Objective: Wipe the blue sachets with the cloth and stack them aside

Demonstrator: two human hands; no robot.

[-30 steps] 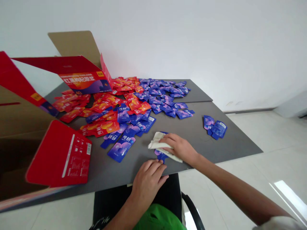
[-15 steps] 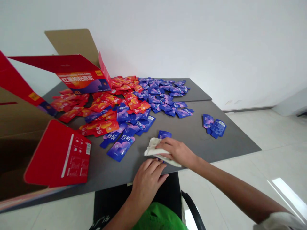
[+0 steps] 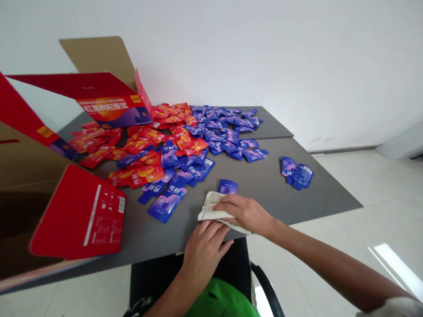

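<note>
A folded cream cloth [image 3: 209,210] lies across a blue-purple pouch [image 3: 228,186] near the table's front edge; only the pouch's far end shows. My right hand [image 3: 248,214] is closed on the cloth and presses it down. Just in front, my left hand [image 3: 204,246] rests over the table edge, fingers laid forward and thumb apart. Its fingertips meet the cloth's near side, and whether they touch the covered pouch is hidden. To the left, another blue pouch [image 3: 168,202] lies flat beside the mixed pile.
Red-orange pouches [image 3: 145,174] and blue pouches [image 3: 228,127] are heaped across the grey table [image 3: 264,189]. Two blue pouches [image 3: 302,176] lie at the right. Open red cartons [image 3: 115,110] stand on the left, one flap [image 3: 82,215] reaching toward the front edge.
The cloth and my right hand have shifted slightly toward me, so more of the pouch's far end shows. My left hand stays nearly in place, with the cloth now against its fingertips.
</note>
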